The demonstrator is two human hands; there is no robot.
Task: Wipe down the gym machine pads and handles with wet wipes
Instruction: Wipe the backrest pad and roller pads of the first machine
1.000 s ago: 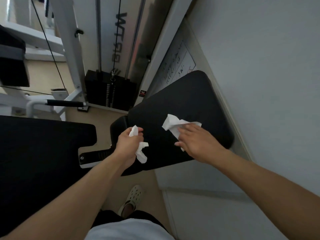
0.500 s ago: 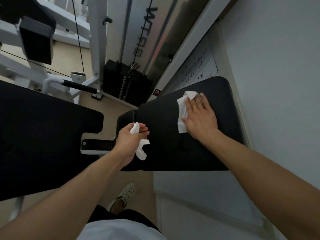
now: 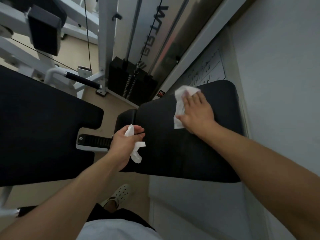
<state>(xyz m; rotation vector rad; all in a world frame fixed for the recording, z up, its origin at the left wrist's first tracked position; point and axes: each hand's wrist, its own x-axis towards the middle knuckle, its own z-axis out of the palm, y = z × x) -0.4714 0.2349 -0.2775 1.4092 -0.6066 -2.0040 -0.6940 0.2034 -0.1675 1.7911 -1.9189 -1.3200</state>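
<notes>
The right hand (image 3: 195,113) lies flat, fingers straight and slightly spread, pressing a white wet wipe (image 3: 180,104) onto the black seat pad (image 3: 181,153) near the pad's far edge, toward its far right corner. The wipe spreads out from under the fingertips and along the thumb side of the hand, its far end reaching the pad's far edge. The left hand (image 3: 127,144) hovers over the near left part of the same pad, fingers curled round a second, crumpled wipe (image 3: 134,148); one end pokes up between thumb and forefinger and a twisted tail hangs below the palm. Just left of this hand a short black ribbed bar (image 3: 97,140) joins the pad to a larger black pad (image 3: 41,129) that fills the left side of the view. Beyond the gap between the two pads stands the weight stack (image 3: 131,80) with its cable and white frame, and a black-gripped handle (image 3: 81,80) juts out beside the far edge of the larger pad. A sheet with handwriting (image 3: 209,70) leans against the wall beyond the seat pad's far edge. Below, a pale perforated clog (image 3: 121,193) rests on the beige floor.
</notes>
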